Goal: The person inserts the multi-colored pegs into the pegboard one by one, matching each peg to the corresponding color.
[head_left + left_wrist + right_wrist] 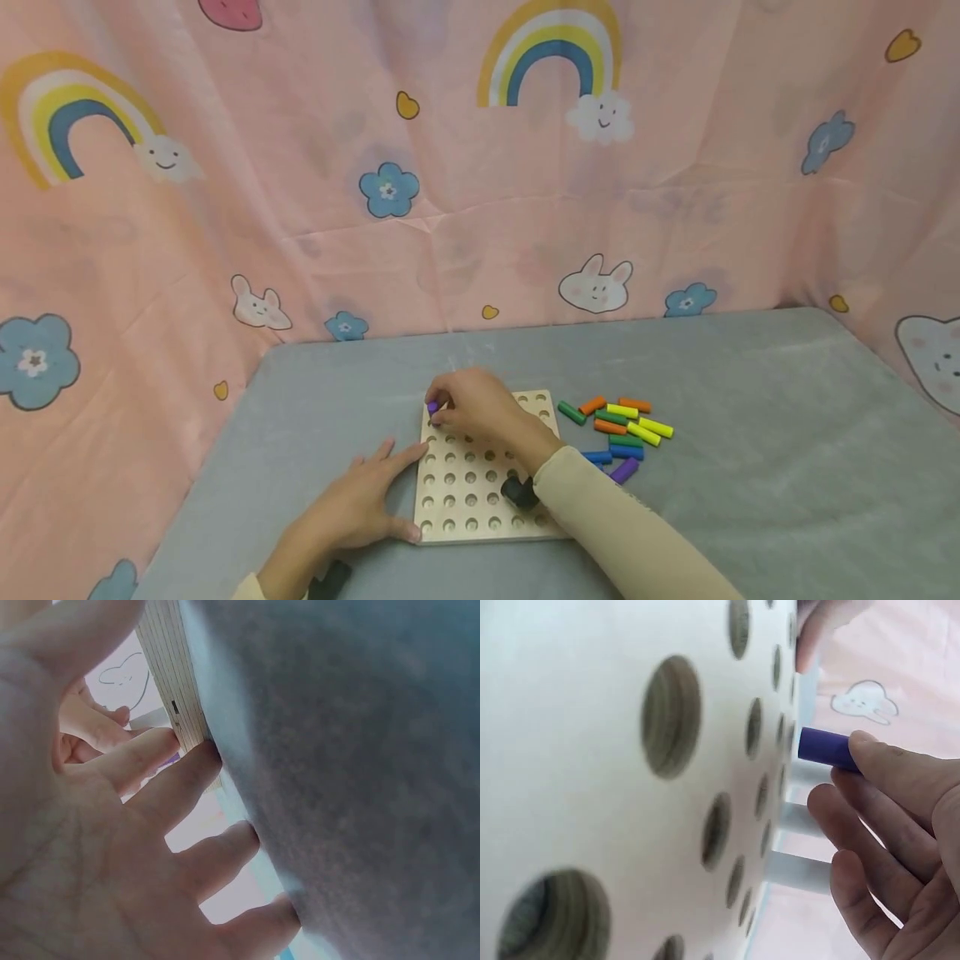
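Note:
In the head view a pale wooden board (459,533) with rows of round holes lies on the table. My right hand (480,408) is over its far left part and pinches a purple peg (826,748) between thumb and fingers. In the right wrist view the peg's free end points at the holed face, with a small gap seeming to remain. My left hand (356,504) has its fingers spread; its thumb and index finger touch the board's left side. The right hand and forearm hide part of the board.
Right of the board lie loose pegs: orange (634,405), yellow (656,427), green (572,412), blue (627,452) and purple (625,472). Grey cloth (787,467) covers the table. A patterned pink curtain (465,267) hangs behind. Pale bars (799,871) show beyond the board's holes; their kind is unclear.

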Motion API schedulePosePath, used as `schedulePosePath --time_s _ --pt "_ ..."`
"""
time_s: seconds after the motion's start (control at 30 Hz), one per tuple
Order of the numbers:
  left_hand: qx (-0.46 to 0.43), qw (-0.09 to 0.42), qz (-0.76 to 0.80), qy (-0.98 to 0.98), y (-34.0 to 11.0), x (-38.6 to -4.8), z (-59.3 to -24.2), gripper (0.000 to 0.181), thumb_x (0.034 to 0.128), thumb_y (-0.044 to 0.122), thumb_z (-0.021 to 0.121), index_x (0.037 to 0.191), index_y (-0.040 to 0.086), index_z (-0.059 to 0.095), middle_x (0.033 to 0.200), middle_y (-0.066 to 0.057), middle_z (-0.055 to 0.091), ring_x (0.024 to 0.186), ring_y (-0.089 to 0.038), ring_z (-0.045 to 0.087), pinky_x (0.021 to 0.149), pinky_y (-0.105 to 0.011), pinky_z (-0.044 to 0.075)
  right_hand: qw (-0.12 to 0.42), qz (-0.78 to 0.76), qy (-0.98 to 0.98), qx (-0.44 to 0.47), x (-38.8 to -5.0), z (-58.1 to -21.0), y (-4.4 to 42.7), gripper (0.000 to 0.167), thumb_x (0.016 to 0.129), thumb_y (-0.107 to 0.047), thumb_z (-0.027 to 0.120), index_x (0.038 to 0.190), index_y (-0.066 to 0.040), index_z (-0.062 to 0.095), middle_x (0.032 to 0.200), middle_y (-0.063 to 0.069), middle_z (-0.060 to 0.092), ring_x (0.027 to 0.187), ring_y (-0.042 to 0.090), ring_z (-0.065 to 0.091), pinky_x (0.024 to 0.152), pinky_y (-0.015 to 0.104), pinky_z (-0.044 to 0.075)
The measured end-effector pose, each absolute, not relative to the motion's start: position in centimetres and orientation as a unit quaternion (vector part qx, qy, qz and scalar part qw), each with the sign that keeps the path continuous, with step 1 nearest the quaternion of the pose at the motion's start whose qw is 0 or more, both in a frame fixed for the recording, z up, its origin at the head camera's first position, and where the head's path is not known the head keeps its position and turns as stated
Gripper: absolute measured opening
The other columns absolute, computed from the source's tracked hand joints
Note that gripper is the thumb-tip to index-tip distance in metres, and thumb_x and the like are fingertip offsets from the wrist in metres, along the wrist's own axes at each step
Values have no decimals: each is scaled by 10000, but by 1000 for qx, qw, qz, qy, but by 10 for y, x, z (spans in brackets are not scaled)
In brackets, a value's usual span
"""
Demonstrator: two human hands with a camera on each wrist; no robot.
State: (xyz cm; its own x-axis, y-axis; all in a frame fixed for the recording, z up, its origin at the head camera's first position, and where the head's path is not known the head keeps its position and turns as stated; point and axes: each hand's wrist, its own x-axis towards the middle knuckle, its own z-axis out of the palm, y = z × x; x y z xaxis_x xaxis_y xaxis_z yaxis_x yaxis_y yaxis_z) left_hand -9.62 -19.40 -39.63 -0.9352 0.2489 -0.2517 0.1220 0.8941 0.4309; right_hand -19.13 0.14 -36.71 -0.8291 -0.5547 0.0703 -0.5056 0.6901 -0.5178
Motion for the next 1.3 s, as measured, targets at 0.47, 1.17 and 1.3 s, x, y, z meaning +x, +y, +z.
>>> schedulePosePath --time_s 0.47,1.17,1.3 --pt "89 151 208 962 -195 -93 -396 1076 544 515 907 1498 357 435 1577 -272 335 1340 -672 318 1010 -794 323 58 -247 924 -287 -192 -374 -5 190 868 -203 758 1057 -220 763 978 -75 764 821 51 651 735 249 525" --pt "97 151 220 959 -193 -96 -394 1078 554 439 928 1505 316 438 1583 -263 329 1464 -497 292 1150 -708 233 56 -254 940 -220 -113 -355 135 220 846 -219 787 1060 -247 746 990 -146 726 879 53 651 717 260 526" --pt "108 150 225 957 -193 -95 -396 1071 566 441 925 1508 291 438 1574 -242 361 1494 -433 277 1185 -676 197 52 -248 941 -222 -103 -361 166 222 825 -248 806 1034 -278 736 953 -187 710 833 -6 627 714 228 532"
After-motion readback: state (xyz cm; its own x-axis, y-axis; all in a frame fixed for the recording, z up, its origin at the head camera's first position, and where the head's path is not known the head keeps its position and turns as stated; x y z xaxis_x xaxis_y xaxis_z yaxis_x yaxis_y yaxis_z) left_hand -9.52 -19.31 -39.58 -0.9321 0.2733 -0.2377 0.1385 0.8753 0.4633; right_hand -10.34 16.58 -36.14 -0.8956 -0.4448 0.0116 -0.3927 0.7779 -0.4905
